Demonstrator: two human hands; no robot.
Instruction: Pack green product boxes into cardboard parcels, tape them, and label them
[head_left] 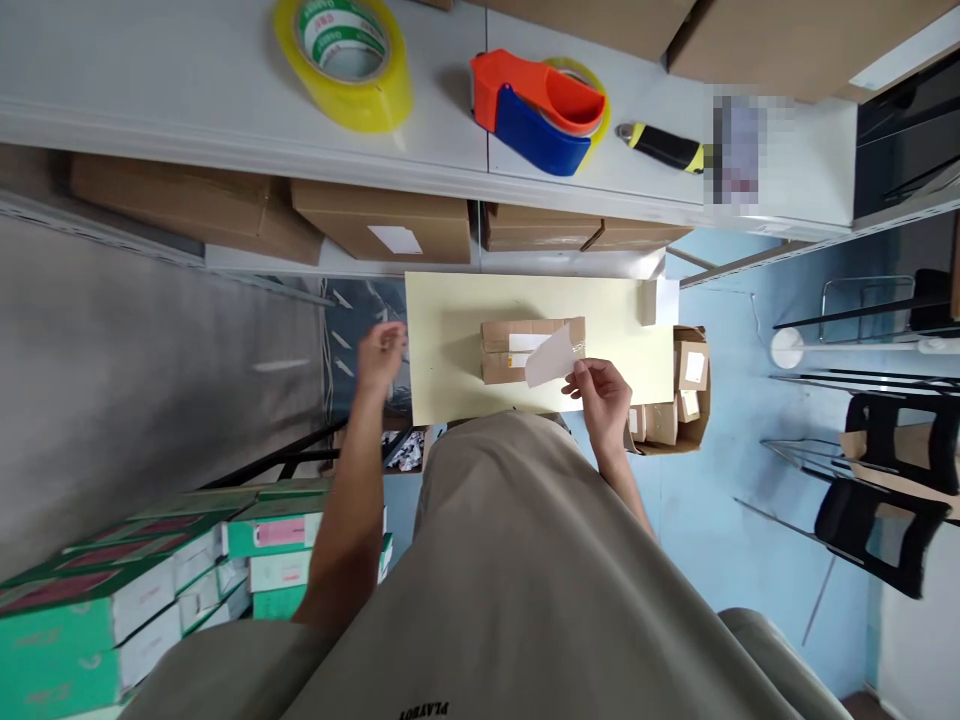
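Observation:
Between thumb and fingers, my right hand pinches a white paper slip by its right-hand end. The slip hangs tilted over a small brown cardboard box and hides part of it; whether they touch I cannot tell. White labels show on the box, which lies on a pale yellow board. Off the board's left edge is my left hand, raised with its fingers curled together and slightly blurred. Anything in those fingers is too small to make out.
On the shelf above are a yellow tape roll, an orange and blue tape dispenser and a utility knife. A white block sits at the board's right end. Lower right, an open carton holds small boxes. Green-and-white boxes are stacked lower left.

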